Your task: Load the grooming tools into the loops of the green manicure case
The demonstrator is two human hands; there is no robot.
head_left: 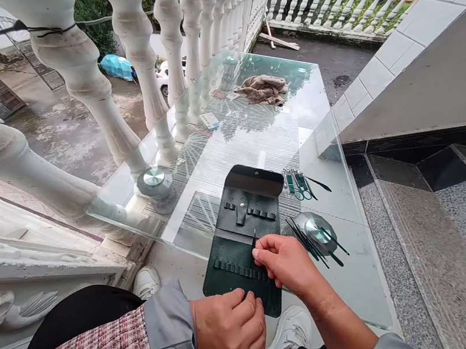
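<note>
A dark green manicure case (243,252) lies unfolded near the front edge of the glass table, its rows of elastic loops facing up. My right hand (284,259) is closed over the case, pinching a slim dark manicure tool (254,241) with a small metal tip pointing up. My left hand (232,327) is closed at the case's lower edge; whatever its fingers hold is hidden. Several thin green-handled tools (304,240) lie right of my right hand. Farther back, nail clippers (290,184) and small scissors (302,194) lie beside the case.
The glass table (246,141) stands on round metal-capped supports (157,179). A crumpled brown cloth (264,89) and a small card (209,121) rest farther back. White balusters (86,71) line the left; stone steps (435,228) rise on the right.
</note>
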